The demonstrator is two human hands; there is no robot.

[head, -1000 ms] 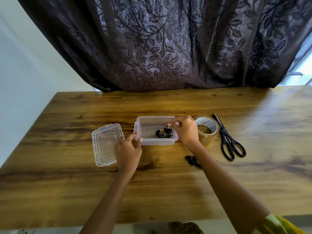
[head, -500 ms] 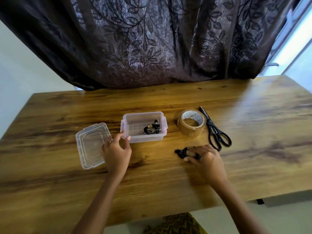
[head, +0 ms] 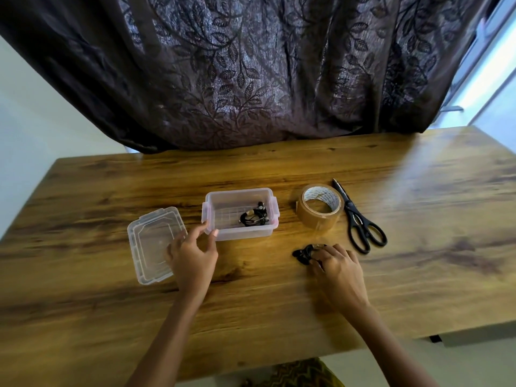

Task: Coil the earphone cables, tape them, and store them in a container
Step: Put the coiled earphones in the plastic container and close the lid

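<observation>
On a wooden table [head: 279,297] set before a dark leaf-patterned curtain [head: 265,71], seen from the head camera, a clear plastic container [head: 240,234] stands open at centre with one coiled black earphone bundle [head: 254,217] lying in its right half. At the container's 8 o'clock, the left hand [head: 192,256] hovers with fingers loosely spread, its fingertips just at the container's near-left corner and its palm over the edge of the loose lid [head: 152,244], which lies flat at 9 o'clock. At the container's 4 o'clock, the right hand [head: 339,270] rests on the table, its fingers pinched onto a second earphone bundle [head: 303,254], black and bunched. A roll of brown tape [head: 319,209] stands at the container's 3 o'clock, with black scissors [head: 360,222] just beyond it.
</observation>
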